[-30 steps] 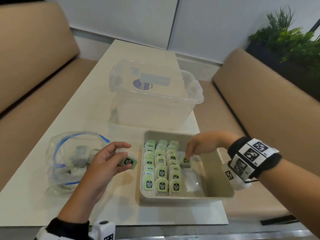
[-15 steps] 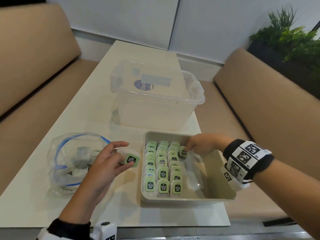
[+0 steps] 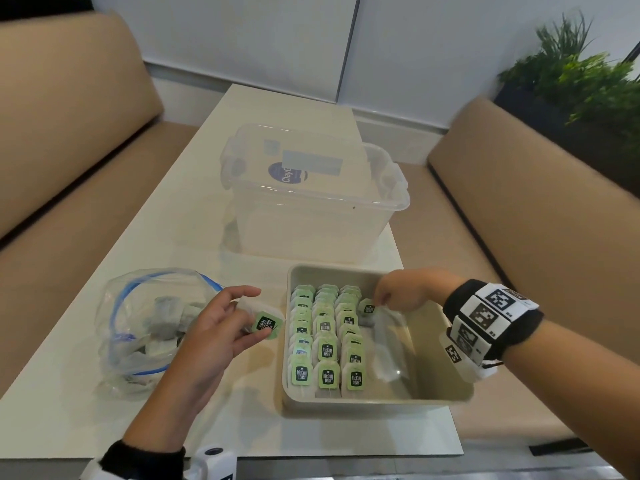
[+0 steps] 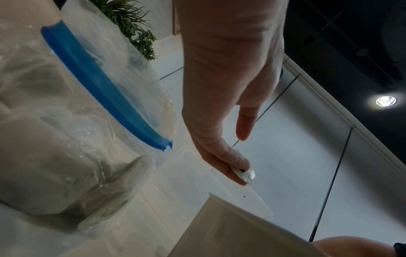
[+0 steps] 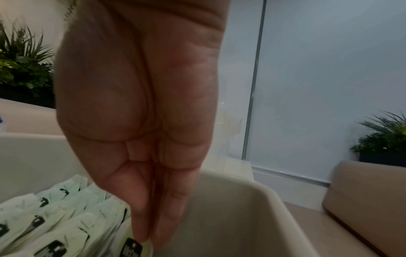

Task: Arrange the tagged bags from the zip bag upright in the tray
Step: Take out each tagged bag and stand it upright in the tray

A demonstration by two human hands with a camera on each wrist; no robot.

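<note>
Black wristbands (image 3: 498, 317) (2) carry white black-patterned marker blocks.

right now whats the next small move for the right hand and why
Probably seat it: the right hand pinches a tagged bag at the far end of an unstarted fourth row in the tray, beside three full rows, so lowering it upright, then letting go, fits.

Head cam: high, looks down. Wrist cams: low, close, upward; all share tray (image 3: 377, 400).

Left hand (image 3: 221, 327) palm-up, fingers curled — right hand (image 3: 403, 291) fingertips down, seemingly pinched together.
</note>
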